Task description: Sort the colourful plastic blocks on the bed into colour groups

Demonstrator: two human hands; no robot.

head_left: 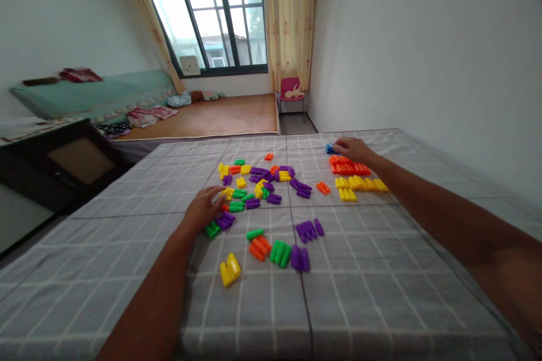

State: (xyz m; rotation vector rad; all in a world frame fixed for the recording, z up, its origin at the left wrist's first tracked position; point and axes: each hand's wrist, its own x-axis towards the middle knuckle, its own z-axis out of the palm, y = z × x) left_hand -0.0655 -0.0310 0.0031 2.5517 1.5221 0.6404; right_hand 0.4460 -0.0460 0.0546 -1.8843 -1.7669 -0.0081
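Observation:
Many small plastic pieces lie on a grey checked cloth. My left hand (205, 208) is at the left edge of the mixed pile, by yellow and green pieces (237, 193); its fingers are bent and what they hold is too small to name. At the back right, my right hand (349, 148) has its fingers together at some blue pieces (329, 148). Just in front of it is a group of orange pieces (349, 166), then rows of yellow pieces (359, 183). Purple pieces (300, 187) lie near the middle.
Nearer on the cloth (364, 299) lie green pieces (280, 253), orange pieces (259, 247), purple pieces (300, 258) and a yellow piece (230, 270). Beyond are a bed (228, 113), a pink chair (291, 88) and a dark cabinet (84, 158) at left.

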